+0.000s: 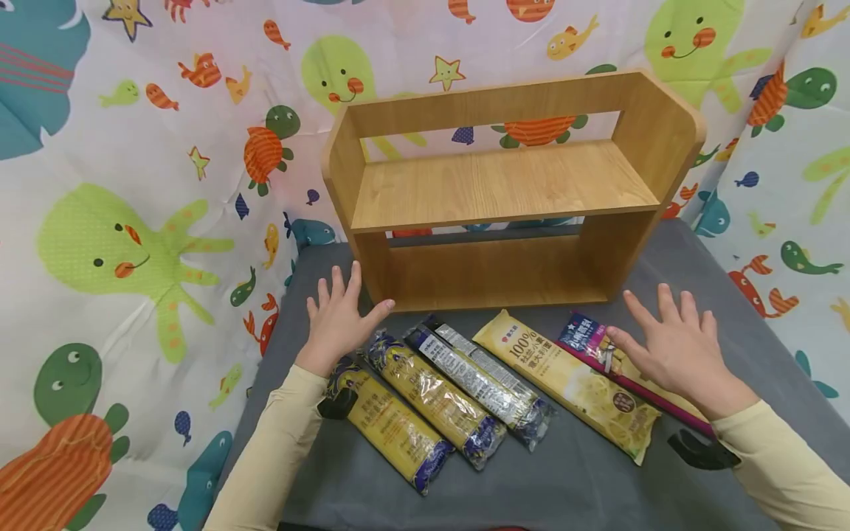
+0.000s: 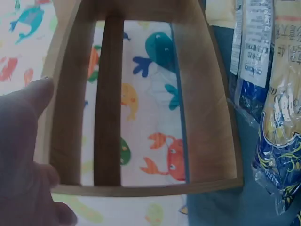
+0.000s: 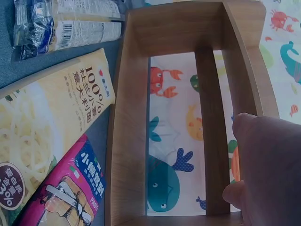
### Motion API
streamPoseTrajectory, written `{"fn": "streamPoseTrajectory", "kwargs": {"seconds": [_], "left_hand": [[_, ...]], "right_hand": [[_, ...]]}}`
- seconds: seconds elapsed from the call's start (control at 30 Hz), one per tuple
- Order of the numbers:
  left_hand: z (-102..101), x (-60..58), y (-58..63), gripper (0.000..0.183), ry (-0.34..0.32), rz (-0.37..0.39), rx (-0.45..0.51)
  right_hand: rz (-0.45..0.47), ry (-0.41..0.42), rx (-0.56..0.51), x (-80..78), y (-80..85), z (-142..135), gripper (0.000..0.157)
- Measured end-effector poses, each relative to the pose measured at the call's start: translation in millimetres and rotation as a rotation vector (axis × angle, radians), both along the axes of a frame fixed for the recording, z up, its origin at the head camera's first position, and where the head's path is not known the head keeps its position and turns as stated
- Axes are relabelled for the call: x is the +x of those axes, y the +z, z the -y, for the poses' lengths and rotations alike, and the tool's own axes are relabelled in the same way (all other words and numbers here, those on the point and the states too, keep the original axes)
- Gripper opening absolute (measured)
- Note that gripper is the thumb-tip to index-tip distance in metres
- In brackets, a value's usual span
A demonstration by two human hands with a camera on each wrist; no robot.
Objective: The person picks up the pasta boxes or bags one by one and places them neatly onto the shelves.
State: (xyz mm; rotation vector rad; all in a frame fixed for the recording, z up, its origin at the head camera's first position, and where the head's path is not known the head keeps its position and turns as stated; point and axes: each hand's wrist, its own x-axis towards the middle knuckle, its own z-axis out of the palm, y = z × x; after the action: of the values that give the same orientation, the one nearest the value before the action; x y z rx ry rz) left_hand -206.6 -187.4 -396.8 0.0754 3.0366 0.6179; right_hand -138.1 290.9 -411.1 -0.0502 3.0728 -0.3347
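My left hand (image 1: 340,318) hovers with spread fingers above the left pasta packs, near the shelf's lower left corner. My right hand (image 1: 684,354) is spread over the pink-and-blue pasta pack (image 1: 584,335) and covers part of it. Neither hand holds anything. Beside that pack lies a pale yellow spaghetti pack (image 1: 564,380). Further left are a pack with a silver label (image 1: 481,376), a yellow-and-blue pasta pack (image 1: 434,394) and another like it (image 1: 392,420), partly behind my left wrist. Behind them stands a two-tier wooden shelf (image 1: 505,184); both its boards are bare.
The shelf stands at the back of a table with a grey cloth (image 1: 531,479). A white curtain (image 1: 219,110) printed with sea animals hangs behind and along both sides. Dark straps (image 1: 704,450) sit at the wrists.
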Motion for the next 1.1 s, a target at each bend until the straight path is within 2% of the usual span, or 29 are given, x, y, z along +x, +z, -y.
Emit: {"fn": "streamPoseTrajectory", "kwargs": {"seconds": [0.2,0.33,0.5,0.63,0.8,0.93,1.1], "left_hand": [[1.5,-32.6,-10.7,0.104,0.083,0.003,0.153],[0.8,-56.6,-16.1,0.102,0.123,-0.026,0.31],[0.1,-78.9,-19.9,0.085,0.188,-0.085,0.502],[-2.3,-89.8,-22.4,0.067,0.241,-0.126,0.568],[-8.2,-100.2,-24.9,0.051,0.292,-0.208,0.586],[-11.0,-104.7,-25.0,0.047,0.32,-0.255,0.583],[-14.0,-107.4,-21.7,0.046,0.315,-0.253,0.596]], "right_hand": [[0.005,0.001,0.011,3.0,-0.9,-3.2,0.09],[0.008,-0.004,0.014,5.3,-2.8,-4.9,0.089],[0.018,-0.013,0.025,8.1,-5.1,-6.5,0.091],[0.025,-0.015,0.027,11.1,-6.2,-8.9,0.091],[0.032,-0.014,0.009,16.8,-9.7,-12.8,0.087],[0.039,-0.022,-0.006,19.8,-11.6,-16.2,0.086],[0.056,-0.036,-0.013,20.8,-11.4,-22.5,0.087]]}}
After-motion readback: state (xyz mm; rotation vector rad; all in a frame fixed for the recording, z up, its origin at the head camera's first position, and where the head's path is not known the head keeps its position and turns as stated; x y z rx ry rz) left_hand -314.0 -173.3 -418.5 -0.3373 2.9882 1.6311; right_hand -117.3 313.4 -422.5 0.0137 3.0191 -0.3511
